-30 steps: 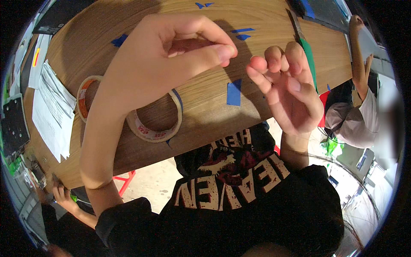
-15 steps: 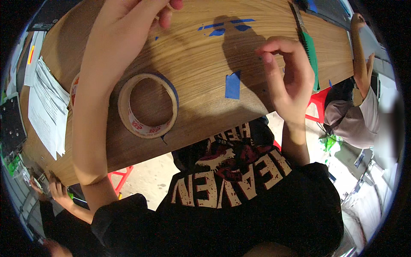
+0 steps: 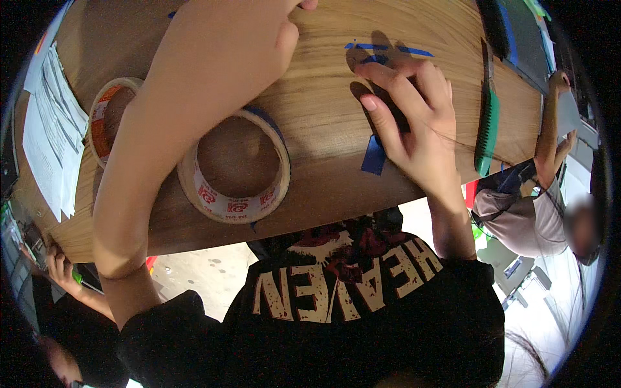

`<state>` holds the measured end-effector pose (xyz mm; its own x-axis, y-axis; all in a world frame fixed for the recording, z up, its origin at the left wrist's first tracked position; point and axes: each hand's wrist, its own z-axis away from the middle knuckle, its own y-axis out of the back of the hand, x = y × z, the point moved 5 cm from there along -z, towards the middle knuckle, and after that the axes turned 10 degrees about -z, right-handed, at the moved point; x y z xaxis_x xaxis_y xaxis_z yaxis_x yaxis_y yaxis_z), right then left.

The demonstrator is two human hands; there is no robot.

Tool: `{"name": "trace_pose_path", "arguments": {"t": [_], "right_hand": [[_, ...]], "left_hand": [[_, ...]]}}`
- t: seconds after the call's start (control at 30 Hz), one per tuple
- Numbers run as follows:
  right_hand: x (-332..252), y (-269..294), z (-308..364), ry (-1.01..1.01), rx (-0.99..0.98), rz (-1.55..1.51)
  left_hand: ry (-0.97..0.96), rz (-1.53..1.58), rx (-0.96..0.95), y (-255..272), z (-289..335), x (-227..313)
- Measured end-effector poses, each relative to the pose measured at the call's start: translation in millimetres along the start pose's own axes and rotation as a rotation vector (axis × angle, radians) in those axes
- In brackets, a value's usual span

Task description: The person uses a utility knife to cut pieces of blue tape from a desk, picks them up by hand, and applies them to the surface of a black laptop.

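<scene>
The blue tape piece [image 3: 373, 156] is lying flat on the wooden table [image 3: 317, 171] at 8 o'clock from the right hand [image 3: 417, 119], just beside the base of the thumb. The thin blue strip [image 3: 415, 51] is lying at 11 o'clock from the same hand, beyond the index finger, and a smaller blue scrap [image 3: 375, 59] is showing at its near edge. The large tape roll [image 3: 236, 207] is resting on its side face at 6 o'clock from the left hand [image 3: 242, 48], well apart from the right hand. The small tape roll [image 3: 98, 123] is lying at 8 o'clock from the left hand, with the paper stack [image 3: 55, 139] spreading at 9 o'clock from that roll. The green-handled tool [image 3: 490, 132] is lying at 3 o'clock from the right hand.

The left forearm is covering part of both rolls. The upper picture edge is cutting off most of the left fingers. Shadow is darkening the thin strip and the scrap, obscuring their outlines.

The right hand is reaching over the table, palm side down, with its fingers loosely bent and spread; thumb and index finger are standing apart, with shaded table showing between them. The fingertips are probably hovering just above the surface, although contact is difficult to confirm. The left hand is extending toward 12 o'clock; whether it is opening, closing or gripping cannot be told from this view
</scene>
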<state>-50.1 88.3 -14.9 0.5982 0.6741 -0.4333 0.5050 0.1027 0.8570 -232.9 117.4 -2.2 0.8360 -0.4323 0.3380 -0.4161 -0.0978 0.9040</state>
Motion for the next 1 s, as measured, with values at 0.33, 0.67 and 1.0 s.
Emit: {"name": "trace_pose_path", "arguments": {"t": [0.33,0.67,1.0], "right_hand": [[5.1,-9.8,-1.7,-0.056,-0.061,0.001],[0.7,-14.3,-4.8,-0.061,-0.079,0.007],[-1.2,-12.8,-6.8,-0.132,-0.161,0.025]], "left_hand": [[0.045,-0.162,-0.18,-2.0,-5.0,2.4],[0.049,-0.261,0.029,4.3,-2.2,9.7],[-0.159,0.204,-0.125,-5.5,-4.5,-5.2]]}}
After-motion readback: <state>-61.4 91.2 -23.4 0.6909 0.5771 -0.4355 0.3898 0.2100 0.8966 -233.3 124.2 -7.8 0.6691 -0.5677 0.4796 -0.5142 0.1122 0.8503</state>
